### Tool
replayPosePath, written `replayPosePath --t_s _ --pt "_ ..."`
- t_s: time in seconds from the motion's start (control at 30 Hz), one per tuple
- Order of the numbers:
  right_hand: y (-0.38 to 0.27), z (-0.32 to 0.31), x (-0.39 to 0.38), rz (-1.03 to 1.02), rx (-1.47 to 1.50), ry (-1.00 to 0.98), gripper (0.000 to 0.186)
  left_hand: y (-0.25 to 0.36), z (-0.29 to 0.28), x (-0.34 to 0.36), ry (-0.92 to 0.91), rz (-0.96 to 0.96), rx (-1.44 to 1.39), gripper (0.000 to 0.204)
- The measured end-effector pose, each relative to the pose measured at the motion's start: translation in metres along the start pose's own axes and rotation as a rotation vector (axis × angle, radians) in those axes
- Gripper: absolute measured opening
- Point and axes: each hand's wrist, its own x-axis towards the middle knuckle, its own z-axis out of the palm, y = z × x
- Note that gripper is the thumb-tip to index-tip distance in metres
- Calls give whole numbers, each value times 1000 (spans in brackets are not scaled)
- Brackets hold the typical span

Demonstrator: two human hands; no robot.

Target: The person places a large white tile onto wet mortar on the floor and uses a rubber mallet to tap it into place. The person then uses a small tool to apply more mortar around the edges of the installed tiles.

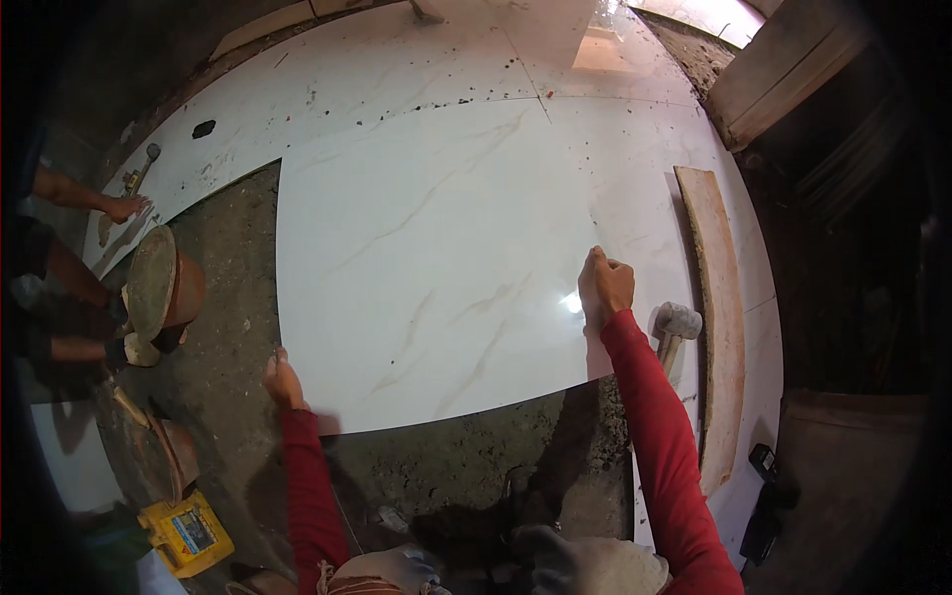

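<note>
1. The large white tile (436,248) lies flat in the middle, its left and near edges bordering bare grey ground (230,263).
2. The left hand (285,382) touches the tile's left edge close to the near corner; whether its fingers grip or merely rest there, I cannot tell.
3. The right hand (607,283) is near the tile's right edge, fingers curled together, with nothing visible in its grasp.
4. Just right of the right forearm, a mallet (679,320) lies with its head toward the far side; beyond it, a long wooden board (716,297) rests on the floor.
5. Done, as far as shows: tiles cover the floor on the far side (397,59) and along the right, with crumbs scattered over the far ones.
6. Left, seemingly: the ground at left and near is uncovered, and whether the middle tile sits fully level cannot be judged.
7. At far left, a co-worker's hand (124,207) is beside a hammer (144,169); nearer stand a bucket (186,283) and a yellow jug (188,533).
</note>
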Motion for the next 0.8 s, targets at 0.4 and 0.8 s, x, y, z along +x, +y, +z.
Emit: replayPosePath --t_s 0.4,0.8 --pt "4 0 -6 -11 -93 12 58 6 2 -7 -142 -26 -9 35" --pt "5 -7 -2 -153 -313 25 55 1 -1 11 -155 -45 161 47"
